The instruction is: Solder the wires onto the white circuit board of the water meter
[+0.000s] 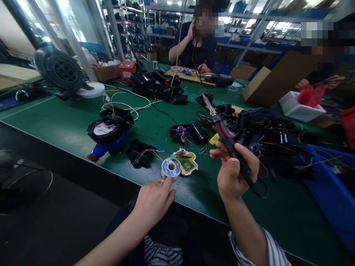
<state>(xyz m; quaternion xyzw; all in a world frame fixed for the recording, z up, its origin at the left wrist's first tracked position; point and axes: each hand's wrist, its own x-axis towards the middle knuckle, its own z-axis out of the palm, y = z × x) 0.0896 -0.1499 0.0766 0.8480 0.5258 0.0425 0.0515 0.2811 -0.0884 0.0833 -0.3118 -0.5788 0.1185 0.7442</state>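
My right hand (235, 173) grips a black soldering iron (224, 129) with red trim, its metal tip pointing up and away over the bench. My left hand (155, 195) is at the bench's near edge, fingers on the near rim of a solder spool (167, 172); some fingertips are hidden. Directly behind the spool lies a green circuit board in a pale frame (191, 164), partly covered by it. Wires run from the board to a black housing with a blue part (179, 130). Left of the spool sits another black housing (140, 153) with thin wires.
A blue meter-like device (111, 142) stands at left, near a blower (62, 70). Black housings and wires (257, 125) are heaped at right, beside a blue bin (330, 192). Across the bench a person (205, 55) sits by a wooden board; another person is at far right.
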